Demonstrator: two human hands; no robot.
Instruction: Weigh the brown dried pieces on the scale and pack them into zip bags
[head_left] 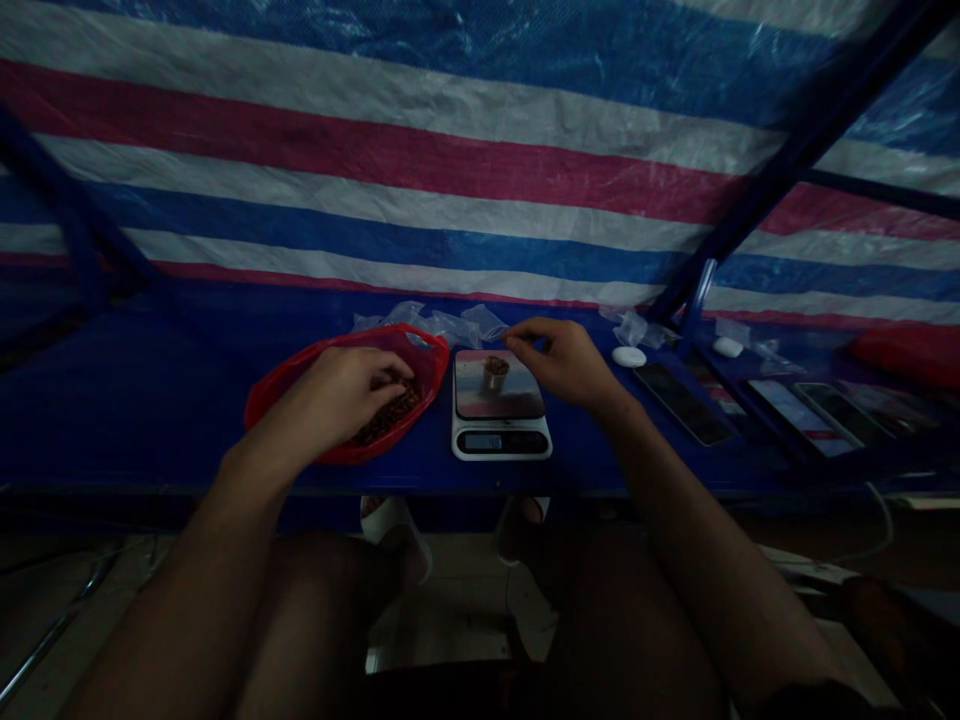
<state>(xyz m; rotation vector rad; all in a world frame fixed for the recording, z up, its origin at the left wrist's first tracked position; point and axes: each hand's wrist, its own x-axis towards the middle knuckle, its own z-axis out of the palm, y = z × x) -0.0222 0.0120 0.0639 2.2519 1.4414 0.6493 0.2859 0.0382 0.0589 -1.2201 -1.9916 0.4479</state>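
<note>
My left hand (349, 395) reaches into a red plastic bag (281, 385), loosely curled, with a gap between thumb and fingers. Small brown bean-like pieces (390, 412) lie in the bag just below the fingertips. A digital kitchen scale (499, 405) stands right of the bag, its display lit. On its plate sits a small metal cup (495, 378) heaped with similar brown pieces. My right hand (559, 358) is at the cup's upper right, thumb and index finger pinched close together. Whatever is between those fingertips is too small to make out.
Clear plastic bags (442, 325) lie behind the scale. To the right are a white earbud case (628, 356), a dark phone (682, 402) and more phones (802, 415). A blue metal post (697, 295) rises beside them. Striped tarpaulin (450, 160) hangs behind the blue surface.
</note>
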